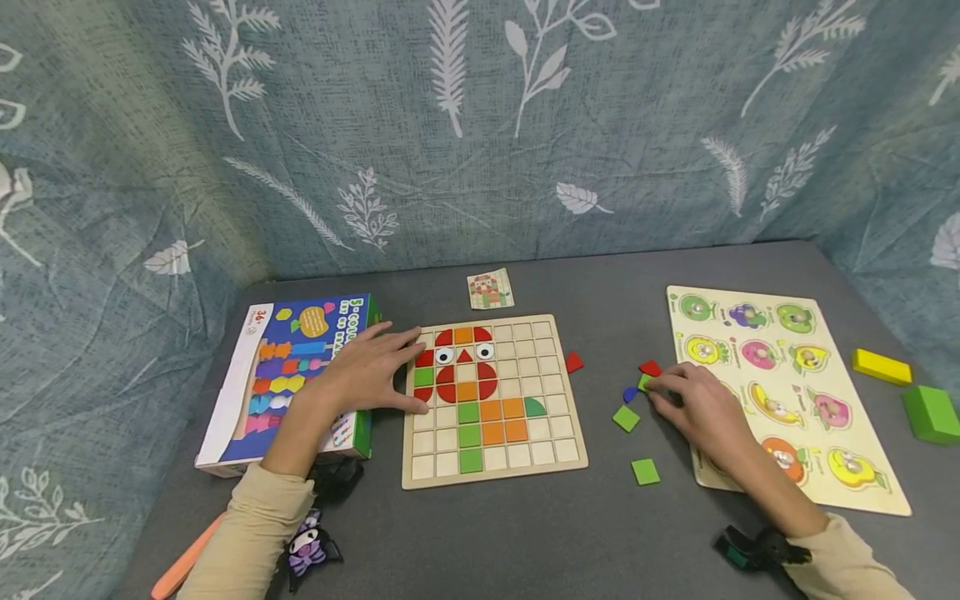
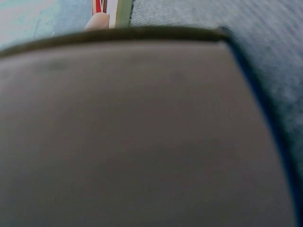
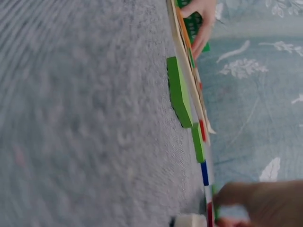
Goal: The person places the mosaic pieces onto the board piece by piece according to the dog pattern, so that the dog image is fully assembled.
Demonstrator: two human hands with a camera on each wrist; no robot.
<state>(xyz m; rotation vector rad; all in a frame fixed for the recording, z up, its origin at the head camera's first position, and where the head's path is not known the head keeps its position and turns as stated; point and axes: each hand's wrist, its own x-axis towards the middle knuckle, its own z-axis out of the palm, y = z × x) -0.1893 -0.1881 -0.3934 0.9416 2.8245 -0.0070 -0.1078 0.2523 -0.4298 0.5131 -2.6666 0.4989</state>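
Note:
A wooden grid board (image 1: 525,477) lies in the middle of the table, partly filled with red, orange and green tiles and two eye tiles. Along its left edge my left hand (image 1: 367,367) rests with fingers and thumb spread, touching the frame. To the right of the board, my right hand (image 1: 701,408) pinches a small green square tile (image 1: 643,382) between thumb and fingers. Close around those fingertips lie a red piece (image 1: 650,367) and a blue piece (image 1: 630,395). In the left wrist view, a grey-brown surface hides most of the left hand.
Loose green tiles (image 1: 626,418) and a red piece (image 1: 573,362) lie right of the board. A picture card (image 1: 490,289) sits behind it. At left stands a toy box (image 1: 240,375); at right lie a fruit puzzle board (image 1: 720,321), a yellow block (image 1: 882,367) and a green block (image 1: 930,414).

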